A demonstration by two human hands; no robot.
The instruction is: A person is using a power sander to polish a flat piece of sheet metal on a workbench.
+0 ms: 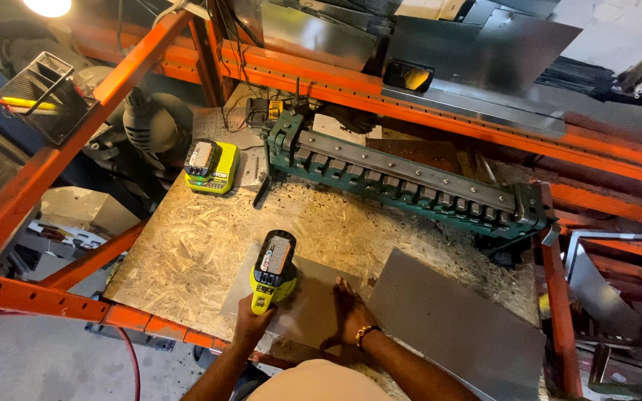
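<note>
While the left hand (253, 321) is closed around the handle of a yellow cordless tool (273, 269) at lower centre, a small metal sheet (302, 308) is pinned to the chipboard bench (187, 252) by the flat, spread fingers of the right hand (347, 315); those fingers could be nicked if the tool slipped, or the sheet could be spun loose

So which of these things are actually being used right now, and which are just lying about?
In use:
cordless power tool in left hand
small metal sheet under right hand

Lying about:
battery charger
green bending brake
larger metal sheet
wire basket
</note>
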